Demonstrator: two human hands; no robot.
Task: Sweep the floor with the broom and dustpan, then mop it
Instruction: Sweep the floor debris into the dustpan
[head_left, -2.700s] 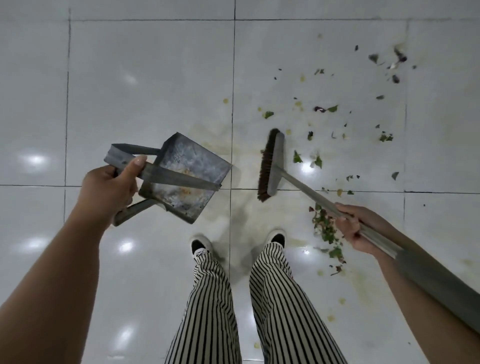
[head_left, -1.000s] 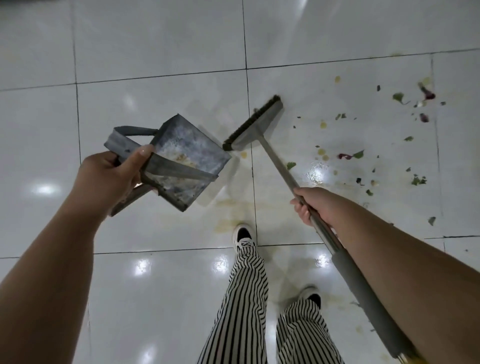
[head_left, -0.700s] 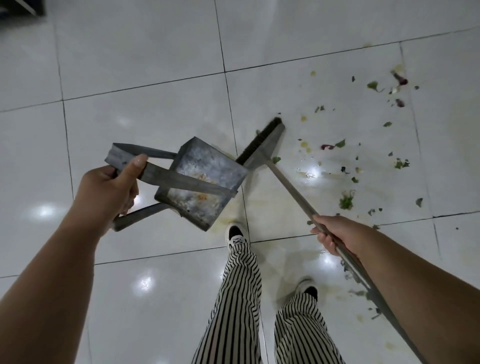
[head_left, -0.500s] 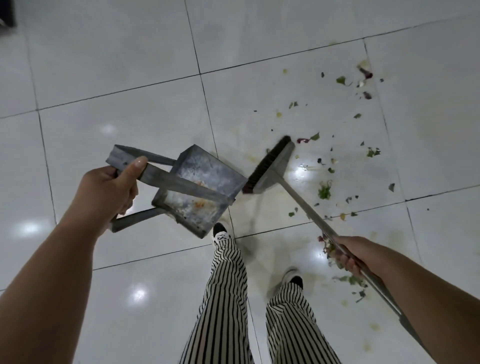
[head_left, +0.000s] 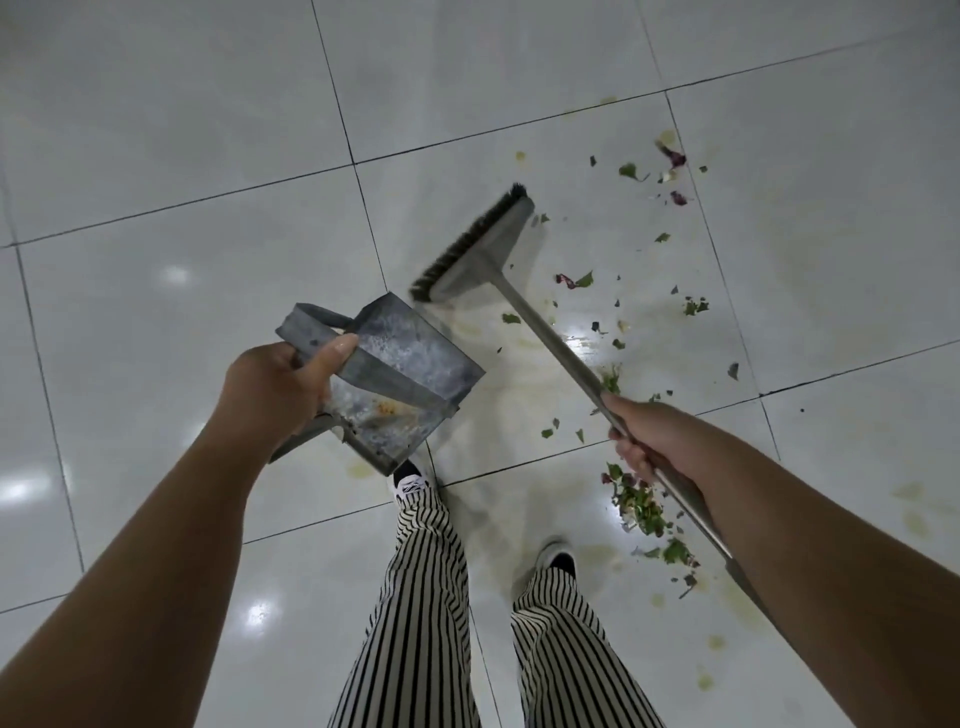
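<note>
Clearly we keep the metal dustpan (head_left: 410, 374) lifted in our left hand (head_left: 275, 389), fingers wrapped round its handle, while our right hand (head_left: 652, 441) clasps the broom (head_left: 478, 249) shaft to gather vegetable scraps (head_left: 641, 506).

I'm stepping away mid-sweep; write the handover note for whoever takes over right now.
Left hand grips the metal dustpan by its strap handle, held up off the floor.
Right hand grips the broom shaft; the head is out over the white tiles.
Done: a small pile of scraps gathered by the right foot.
Left: scattered leaf bits farther out, yellowish stains, nothing fresh in the pan; no mop in view.
</note>
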